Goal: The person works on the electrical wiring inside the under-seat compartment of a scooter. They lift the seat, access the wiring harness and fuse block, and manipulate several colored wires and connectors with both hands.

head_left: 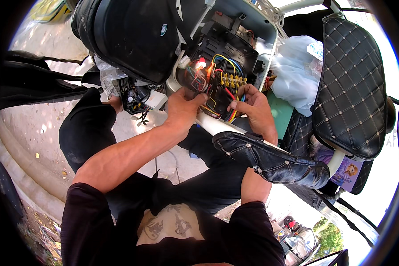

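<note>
head view: wire bundle (217, 91) between left hand (181, 108) and right hand (255, 106).

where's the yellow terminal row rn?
Head view, upper centre: yellow terminal row sits in the open wiring compartment, just above the right hand, right of the left hand.

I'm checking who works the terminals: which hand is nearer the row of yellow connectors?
Right. The right hand has its fingertips just below the row of yellow connectors, among the coloured wires. The left hand grips lower left, by the black module, farther away.

left fingers (198, 98) hidden among wires (217, 88)
</note>
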Demonstrator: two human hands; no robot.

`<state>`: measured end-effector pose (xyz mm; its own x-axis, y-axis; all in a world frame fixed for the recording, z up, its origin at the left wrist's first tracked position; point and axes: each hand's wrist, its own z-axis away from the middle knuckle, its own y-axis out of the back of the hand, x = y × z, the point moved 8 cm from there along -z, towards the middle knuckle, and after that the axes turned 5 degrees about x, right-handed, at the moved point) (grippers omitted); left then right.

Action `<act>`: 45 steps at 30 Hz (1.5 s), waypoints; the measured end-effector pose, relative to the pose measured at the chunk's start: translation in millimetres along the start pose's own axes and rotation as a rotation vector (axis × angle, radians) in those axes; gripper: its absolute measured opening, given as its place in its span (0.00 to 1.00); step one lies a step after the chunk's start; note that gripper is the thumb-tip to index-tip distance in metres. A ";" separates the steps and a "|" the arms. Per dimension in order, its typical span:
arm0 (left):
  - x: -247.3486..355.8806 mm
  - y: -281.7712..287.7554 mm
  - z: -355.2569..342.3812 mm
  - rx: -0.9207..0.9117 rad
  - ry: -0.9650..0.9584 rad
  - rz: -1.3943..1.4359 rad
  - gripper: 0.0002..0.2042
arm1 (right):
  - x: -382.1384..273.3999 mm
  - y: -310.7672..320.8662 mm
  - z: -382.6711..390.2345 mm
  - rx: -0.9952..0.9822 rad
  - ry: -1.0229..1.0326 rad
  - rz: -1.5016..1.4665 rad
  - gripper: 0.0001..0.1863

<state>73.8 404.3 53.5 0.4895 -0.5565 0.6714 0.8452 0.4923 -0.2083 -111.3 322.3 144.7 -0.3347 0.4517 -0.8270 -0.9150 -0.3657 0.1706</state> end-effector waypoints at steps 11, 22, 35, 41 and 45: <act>4.5 1.9 1.5 0.022 -0.036 0.054 0.09 | 1.8 1.9 0.0 -0.004 0.029 -0.016 0.18; 6.7 1.8 0.1 0.001 -0.069 -0.002 0.10 | 0.1 -1.2 1.5 -0.010 0.022 -0.035 0.17; 11.3 0.6 1.1 -0.027 -0.125 -0.023 0.09 | 0.2 0.0 1.1 -0.010 0.031 -0.009 0.18; 17.2 -1.5 9.7 -0.014 -0.149 0.057 0.07 | 2.2 -2.1 0.2 -0.028 0.023 -0.031 0.18; 15.8 -3.3 5.1 -0.047 -0.102 0.041 0.07 | 0.9 -4.6 -1.3 -0.064 0.035 -0.023 0.19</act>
<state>77.7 397.3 68.5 0.5019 -0.4643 0.7297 0.8350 0.4801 -0.2688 -107.1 323.4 142.4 -0.3048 0.4326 -0.8485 -0.9057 -0.4072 0.1178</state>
